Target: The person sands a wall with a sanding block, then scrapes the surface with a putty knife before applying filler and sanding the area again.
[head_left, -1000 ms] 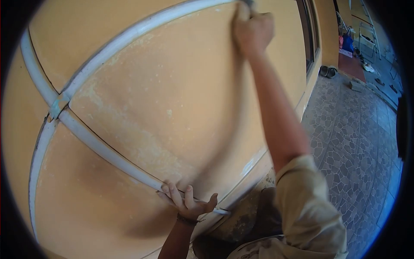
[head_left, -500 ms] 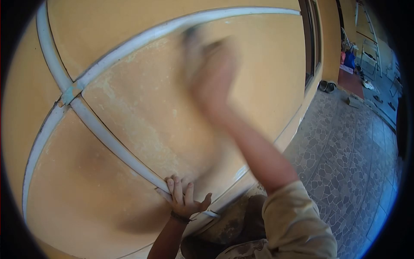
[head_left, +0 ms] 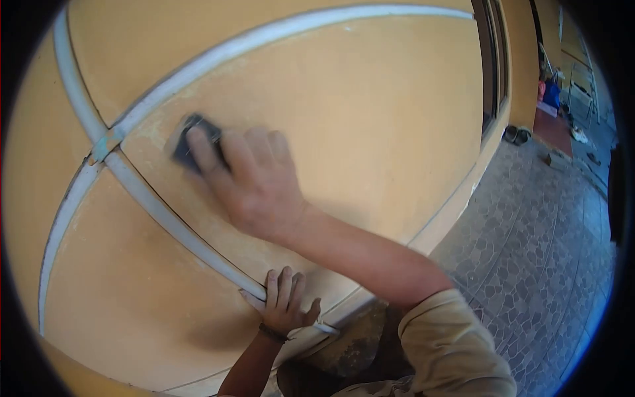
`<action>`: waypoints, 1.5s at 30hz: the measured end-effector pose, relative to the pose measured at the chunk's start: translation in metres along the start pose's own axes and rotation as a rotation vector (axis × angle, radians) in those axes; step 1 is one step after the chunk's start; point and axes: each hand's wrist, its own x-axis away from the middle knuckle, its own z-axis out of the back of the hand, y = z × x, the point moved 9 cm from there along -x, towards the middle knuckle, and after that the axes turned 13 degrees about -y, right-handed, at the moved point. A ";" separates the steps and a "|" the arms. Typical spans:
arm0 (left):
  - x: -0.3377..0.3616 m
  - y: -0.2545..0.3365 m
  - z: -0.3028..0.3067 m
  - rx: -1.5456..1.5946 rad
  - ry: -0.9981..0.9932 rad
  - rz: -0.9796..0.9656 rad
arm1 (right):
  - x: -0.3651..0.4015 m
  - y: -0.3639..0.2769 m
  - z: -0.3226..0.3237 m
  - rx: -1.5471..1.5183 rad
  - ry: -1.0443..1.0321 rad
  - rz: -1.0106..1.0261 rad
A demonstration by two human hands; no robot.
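My right hand (head_left: 254, 185), slightly blurred, presses a dark sheet of sandpaper (head_left: 185, 153) against the yellow wall (head_left: 370, 126). Its fingers lie over the sheet, near the crossing of the pale strips. Lower down, my left hand (head_left: 284, 306) rests flat on the wall with spread fingers and holds nothing. Those fingers touch the lower end of the slanting pale strip (head_left: 182, 228). Worn, lighter patches show on the wall around the right hand.
A dark window frame (head_left: 491, 66) borders the wall on the right. Patterned floor tiles (head_left: 509, 251) run alongside. Shoes (head_left: 516, 135), a small block (head_left: 557, 161) and a metal ladder (head_left: 589, 73) stand farther off.
My right hand has swept left across the wall with the sandpaper, towards the strip crossing. My left hand stays in place on the wall. The view has shifted slightly.
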 end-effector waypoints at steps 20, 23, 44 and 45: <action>0.017 0.005 -0.011 -0.150 -0.014 0.089 | -0.011 0.261 0.086 0.289 -0.055 -0.680; 0.011 0.004 -0.010 -0.165 0.040 0.127 | -0.015 0.161 0.033 0.290 -0.090 -0.649; 0.035 0.017 -0.031 -0.182 -0.036 0.090 | -0.047 0.180 0.043 0.156 -0.332 -0.294; 0.034 0.017 -0.033 -0.166 -0.011 0.107 | -0.050 0.197 0.059 0.219 -0.200 -0.287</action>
